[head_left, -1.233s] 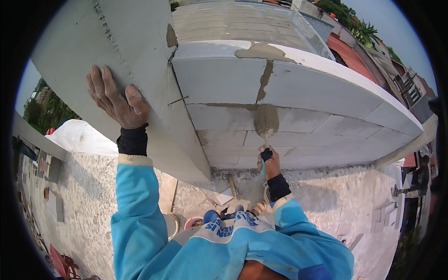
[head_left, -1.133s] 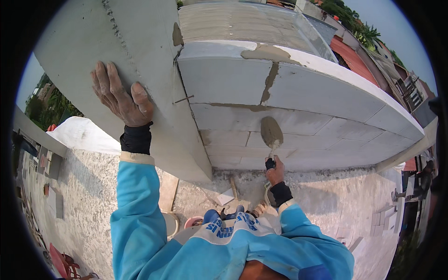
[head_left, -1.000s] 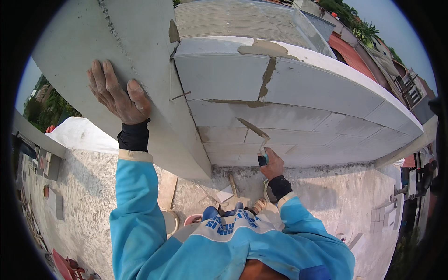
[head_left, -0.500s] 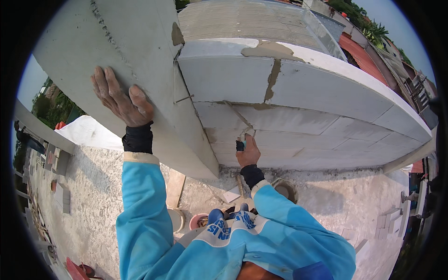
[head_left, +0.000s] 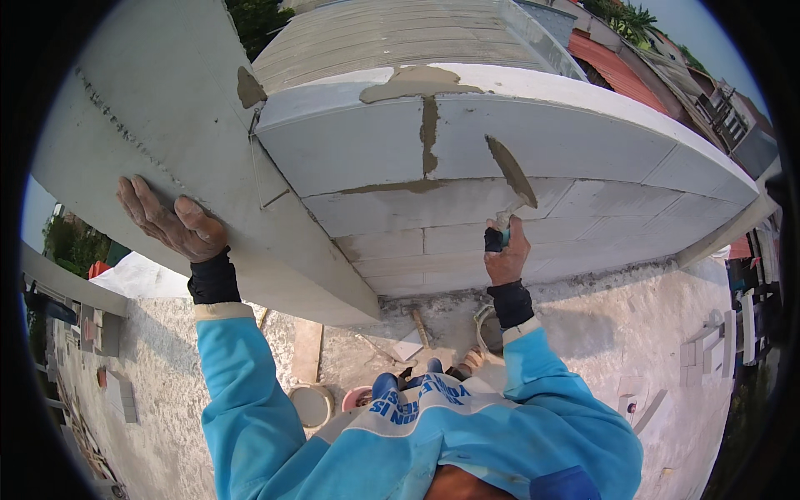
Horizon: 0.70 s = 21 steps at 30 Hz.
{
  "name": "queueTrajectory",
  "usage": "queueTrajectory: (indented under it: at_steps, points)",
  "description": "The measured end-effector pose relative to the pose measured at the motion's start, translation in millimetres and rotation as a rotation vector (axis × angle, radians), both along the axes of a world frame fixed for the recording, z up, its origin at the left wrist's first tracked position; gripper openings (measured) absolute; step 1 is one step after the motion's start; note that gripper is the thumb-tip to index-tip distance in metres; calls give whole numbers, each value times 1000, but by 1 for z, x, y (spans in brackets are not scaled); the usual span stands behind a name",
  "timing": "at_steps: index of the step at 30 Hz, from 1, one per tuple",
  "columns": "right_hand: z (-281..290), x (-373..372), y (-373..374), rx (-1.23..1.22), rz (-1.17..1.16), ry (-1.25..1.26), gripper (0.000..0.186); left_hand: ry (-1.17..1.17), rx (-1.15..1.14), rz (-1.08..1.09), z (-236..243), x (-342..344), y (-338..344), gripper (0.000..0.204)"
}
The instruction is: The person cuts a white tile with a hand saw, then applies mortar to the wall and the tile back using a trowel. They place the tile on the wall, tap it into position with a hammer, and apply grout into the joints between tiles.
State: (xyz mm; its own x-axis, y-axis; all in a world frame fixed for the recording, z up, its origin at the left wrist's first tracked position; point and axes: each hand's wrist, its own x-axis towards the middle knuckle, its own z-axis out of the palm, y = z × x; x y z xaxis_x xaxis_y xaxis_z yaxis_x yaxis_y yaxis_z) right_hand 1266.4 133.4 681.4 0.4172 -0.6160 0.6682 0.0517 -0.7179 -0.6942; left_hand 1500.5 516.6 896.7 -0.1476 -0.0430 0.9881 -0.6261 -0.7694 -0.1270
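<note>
My left hand [head_left: 179,225] rests on the smooth grey column [head_left: 275,242], its fingers stretched out. In my right hand [head_left: 508,254] is a trowel [head_left: 511,172], gripped by its handle, with the blade pointing up and to the left. The blade looks coated in grey-brown mortar and is in front of the white block wall [head_left: 542,133]; I cannot tell whether it touches. To the left of the trowel, wet mortar [head_left: 429,137] fills an upright joint between two top blocks. More mortar [head_left: 417,82] is spread over the wall's top edge above that joint.
Bent metal rods [head_left: 273,200] stick out where column and wall meet. By my feet are a pale bucket [head_left: 312,407], a pink bucket [head_left: 357,397], a board [head_left: 307,350] and a round container [head_left: 488,332]. Blocks [head_left: 702,352] lie at the right.
My right hand has carried the trowel rightward along the wall, and its blade shows broader now. My left hand remains on the column. The whole view has shifted.
</note>
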Motion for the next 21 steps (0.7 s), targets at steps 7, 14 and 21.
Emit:
queueTrajectory:
  at_steps: [7, 14, 21]
  points:
    - [8, 32, 56, 455, 480, -19, 16, -14, 19, 48, 4, -5, 0, 62]
    - [-28, 30, 73, 419, 470, -4, 11, 9, 4, 25, 0, -3, 0, 62]
    - [-85, 46, 54, 538, 472, 51, 16, -15, 13, 43, 3, -4, 0, 60]
